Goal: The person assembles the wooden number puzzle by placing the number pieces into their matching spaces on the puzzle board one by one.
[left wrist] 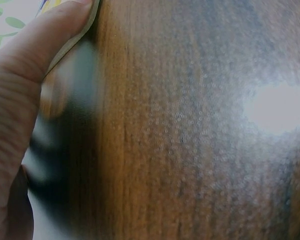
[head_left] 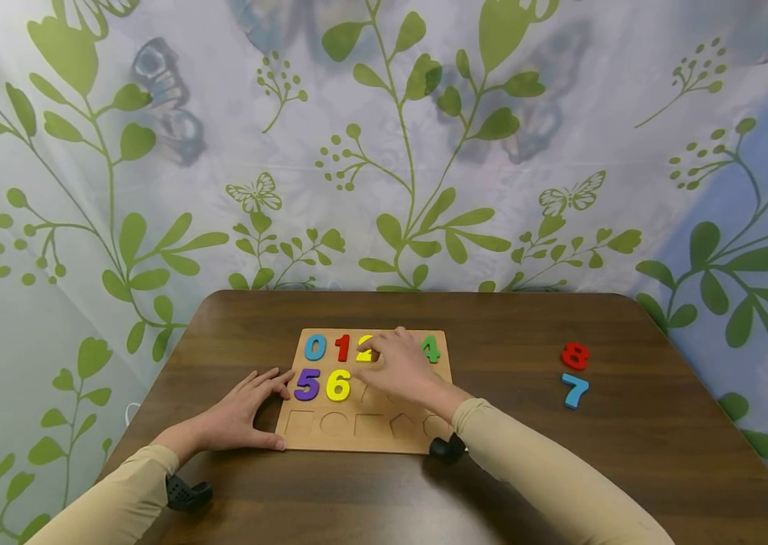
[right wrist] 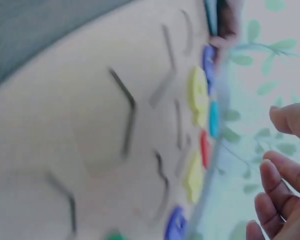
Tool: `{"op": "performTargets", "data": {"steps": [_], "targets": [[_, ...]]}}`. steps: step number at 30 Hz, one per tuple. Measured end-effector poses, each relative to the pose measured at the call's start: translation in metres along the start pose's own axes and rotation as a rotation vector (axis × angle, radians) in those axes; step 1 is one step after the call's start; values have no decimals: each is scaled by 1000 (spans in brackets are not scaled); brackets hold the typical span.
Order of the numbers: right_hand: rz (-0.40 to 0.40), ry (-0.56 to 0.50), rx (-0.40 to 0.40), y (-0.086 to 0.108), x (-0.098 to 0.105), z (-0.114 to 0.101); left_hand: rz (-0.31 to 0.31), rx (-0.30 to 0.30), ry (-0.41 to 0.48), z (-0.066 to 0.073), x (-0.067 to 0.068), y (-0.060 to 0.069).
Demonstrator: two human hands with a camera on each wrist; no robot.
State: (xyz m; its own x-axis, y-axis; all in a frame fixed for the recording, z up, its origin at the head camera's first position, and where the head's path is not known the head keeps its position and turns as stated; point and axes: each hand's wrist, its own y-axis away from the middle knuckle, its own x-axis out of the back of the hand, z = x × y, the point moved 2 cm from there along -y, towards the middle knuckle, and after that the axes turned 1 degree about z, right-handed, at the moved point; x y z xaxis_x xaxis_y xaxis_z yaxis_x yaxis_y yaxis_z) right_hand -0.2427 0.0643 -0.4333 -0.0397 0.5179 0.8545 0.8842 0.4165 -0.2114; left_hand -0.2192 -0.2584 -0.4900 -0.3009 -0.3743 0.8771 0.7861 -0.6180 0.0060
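A wooden number board (head_left: 373, 441) lies on the table, with a blue 0 (head_left: 315, 347), red 1 (head_left: 342, 347), yellow 2 (head_left: 365, 348), green 4 (head_left: 430, 349), purple 5 (head_left: 306, 384) and yellow 6 (head_left: 339, 385) on it. The left hand (head_left: 237, 416) rests at the board's left edge, fingers spread; its thumb (left wrist: 50, 37) touches the edge in the left wrist view. Above the board hovers the right hand (head_left: 400, 367), holding nothing, its fingers (right wrist: 277, 192) loosely bent in the right wrist view. It covers part of the top row, where the right wrist view shows a blue-purple piece (right wrist: 175, 224).
On the table's right side lie a red 8 (head_left: 575, 356) and, nearer the person, a blue 7 (head_left: 574, 390). The brown table (head_left: 513, 318) stands against a leaf-patterned curtain (head_left: 302, 166). Black wrist devices sit beneath both wrists.
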Motion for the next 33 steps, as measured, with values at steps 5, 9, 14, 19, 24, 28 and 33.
{"op": "performTargets", "data": {"steps": [5, 9, 14, 19, 24, 28, 33], "targets": [[66, -38, -12, 10, 36, 17, 9, -5, 3, -1, -1, 0], [81, -101, -49, 23, 56, 38, 5, -1, 14, 0, 0, 1], [84, -197, -77, 47, 77, 67, 1, 4, 23, 0, 0, 1], [82, -223, -129, 77, 97, 100, 2, 1, 33, 1, -1, 1], [65, -271, -227, 111, 115, 133, 1, 2, 34, 0, -3, 1], [52, -261, -261, 135, 126, 154, 5, -1, 21, -1, -4, 1], [30, -232, -295, 161, 135, 174, 13, -13, 34, -1, -3, 2]]}}
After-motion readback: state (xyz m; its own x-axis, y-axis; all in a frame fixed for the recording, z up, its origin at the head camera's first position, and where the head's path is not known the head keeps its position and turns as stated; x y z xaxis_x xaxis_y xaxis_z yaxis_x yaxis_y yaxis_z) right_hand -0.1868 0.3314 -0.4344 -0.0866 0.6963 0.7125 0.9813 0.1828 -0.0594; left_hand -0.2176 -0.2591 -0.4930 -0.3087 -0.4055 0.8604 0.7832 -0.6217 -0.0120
